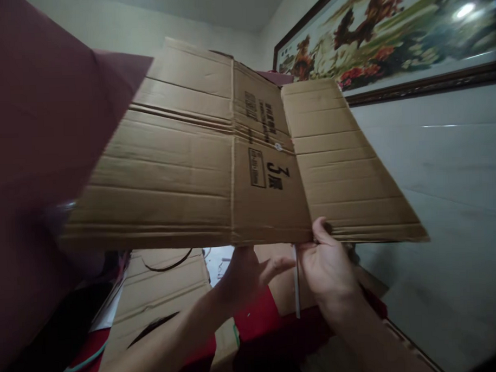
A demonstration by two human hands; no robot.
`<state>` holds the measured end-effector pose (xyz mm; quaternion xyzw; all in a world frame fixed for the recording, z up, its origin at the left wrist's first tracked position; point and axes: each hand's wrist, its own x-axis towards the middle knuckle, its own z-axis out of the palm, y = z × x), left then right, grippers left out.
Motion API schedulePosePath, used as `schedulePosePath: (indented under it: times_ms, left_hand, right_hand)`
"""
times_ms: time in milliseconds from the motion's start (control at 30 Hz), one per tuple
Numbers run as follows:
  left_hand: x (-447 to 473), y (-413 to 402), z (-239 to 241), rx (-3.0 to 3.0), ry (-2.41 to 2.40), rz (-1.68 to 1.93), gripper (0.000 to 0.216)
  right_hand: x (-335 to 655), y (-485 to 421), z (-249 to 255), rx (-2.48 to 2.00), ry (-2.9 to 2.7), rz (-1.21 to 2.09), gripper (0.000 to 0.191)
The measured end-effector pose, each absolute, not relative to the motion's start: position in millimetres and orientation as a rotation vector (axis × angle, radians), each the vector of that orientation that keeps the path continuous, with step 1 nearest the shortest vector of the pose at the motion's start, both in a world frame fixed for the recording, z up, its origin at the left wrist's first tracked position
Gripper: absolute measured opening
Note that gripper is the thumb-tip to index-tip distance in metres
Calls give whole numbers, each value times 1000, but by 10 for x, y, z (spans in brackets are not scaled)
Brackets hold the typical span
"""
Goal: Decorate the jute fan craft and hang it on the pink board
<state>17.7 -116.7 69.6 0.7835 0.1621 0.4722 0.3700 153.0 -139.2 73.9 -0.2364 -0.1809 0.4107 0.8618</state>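
Note:
A large creased brown cardboard sheet [182, 172] is raised in front of me, tilted, with black print and a "3" on its middle panel. My right hand [328, 267] grips its lower edge near the right fold, thumb on the near face and the other fingers largely hidden. Beside that palm, a thin pale strip [297, 287] hangs down; its upper end is hidden. My left hand [245, 273] is under the lower edge, left of the right hand. One of its digits stretches right toward the strip, while its upper part is covered by the cardboard.
More flattened cardboard [162, 292] lies below on the left, with a dark curved band across it. Red cloth [258, 316] shows beneath my hands. A pinkish surface [45, 106] rises close on the left. On the right is a pale wall [455, 173] with a framed horse picture [373, 46].

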Motion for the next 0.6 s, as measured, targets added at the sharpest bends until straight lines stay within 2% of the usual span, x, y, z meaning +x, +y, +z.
schedulePosePath:
  times_ms: [133,300,400,500,567,600]
  left_hand:
    - [388,-1224,598,1564,485,1467,54]
    - [494,-1057,584,1291,558,1749,46]
    - [449,-935,662,1128,489,1784,41]
    - [353,-870,778,978,481,1857,43]
    - [285,-853,840,927,453,1881,47]
    - [254,-850,859,905,442,1896,49]
  right_hand:
    - [1138,-1427,700,-459,-399,1042,31]
    - [1188,-1310,587,-525,-637,943,33]
    - [1527,-1097,495,-723,-1056,787,26]
    - [1979,-798,423,-1024,-1527,498,25]
    - [2243,-589,393,-1358,-1639,243,16]
    - [2343,-493,380,-1415,-1670,238,17]
